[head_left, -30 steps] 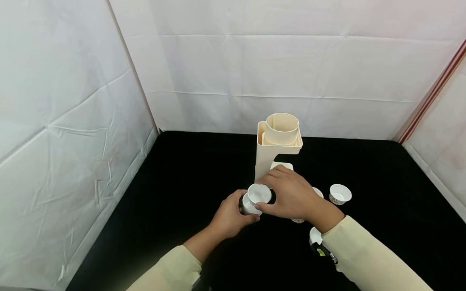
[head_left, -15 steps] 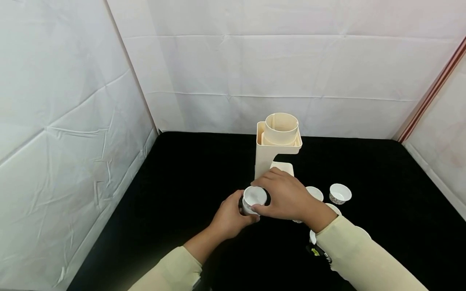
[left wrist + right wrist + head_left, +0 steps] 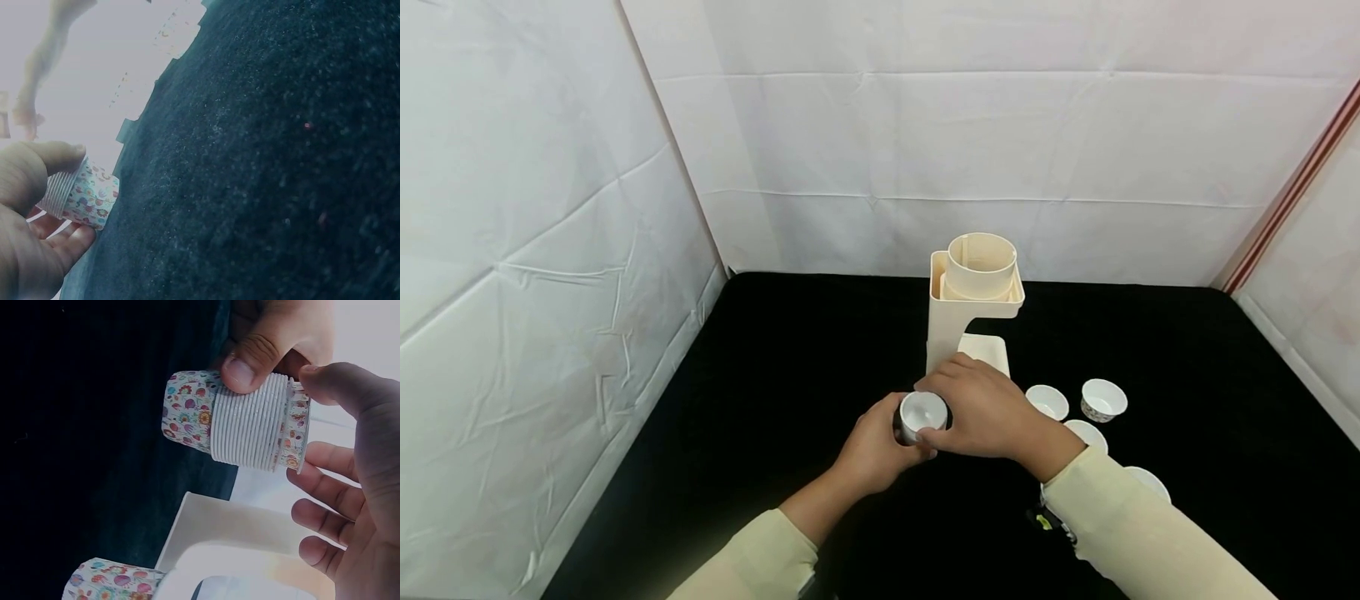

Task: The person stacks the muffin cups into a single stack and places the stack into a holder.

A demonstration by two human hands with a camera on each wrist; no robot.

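The black cloth [image 3: 790, 392] lies open left of the hands; the cream stand [image 3: 958, 321] blocks passage just behind them, and four loose cups [image 3: 1103, 400] crowd the right side

A small stack of paper cups [image 3: 922, 414] sits just above the black tabletop [image 3: 790, 375], in front of the cream stand. The cups are white inside, with a colourful floral print outside and a band of fine white ribs around the nested rims [image 3: 250, 428]. The left hand [image 3: 874, 448] grips its side; the right hand [image 3: 983, 406] pinches the top cup's rim.
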